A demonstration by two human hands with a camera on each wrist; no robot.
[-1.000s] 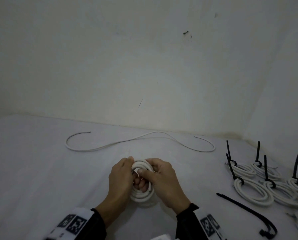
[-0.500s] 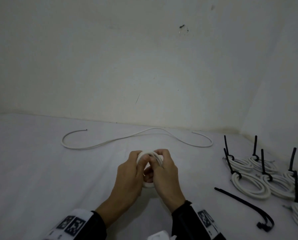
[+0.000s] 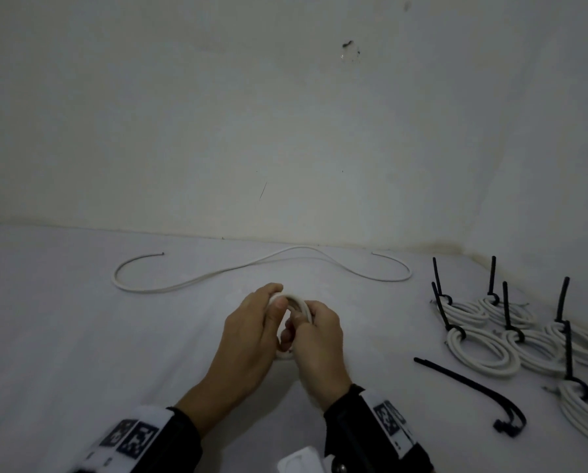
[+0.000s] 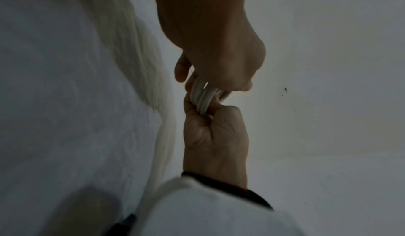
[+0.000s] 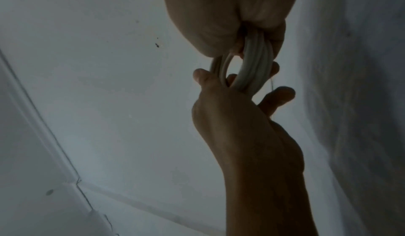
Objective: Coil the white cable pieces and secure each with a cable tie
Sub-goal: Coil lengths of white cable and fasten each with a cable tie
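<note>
both hands are bunched together over the surface [image 3: 81,336], working one coil [image 3: 297,302] of white cable between them. the left hand [image 3: 248,332] has its thumb pressed over the top of the loops and its fingers wrapped behind, so that grip is clenched around the coil. the right hand [image 3: 316,339] pinches the loops from the other side, fingers hooked through the middle. from the wrist views you can see the strands [image 4: 202,97] packed side by side, which i'd guess is the whole point of holding it from two sides: stiff cable like this wants to spring open, so both grips keep the loops stacked until something ties them.

that something is probably the loose black cable tie [image 3: 470,387] lying to the right of the coil, not touched yet. further right of the coil sit the finished bundles [image 3: 480,349], each cinched with a black tie whose tail sticks up. behind the coil, near the wall [image 3: 285,131], one more long cable [image 3: 251,268] lies uncoiled in a big lazy wave.

so i'd say coiling on this one is basically done and the tie step is next. one hand will have to let go to grab the tie, and that's where the loops could pop loose.
</note>
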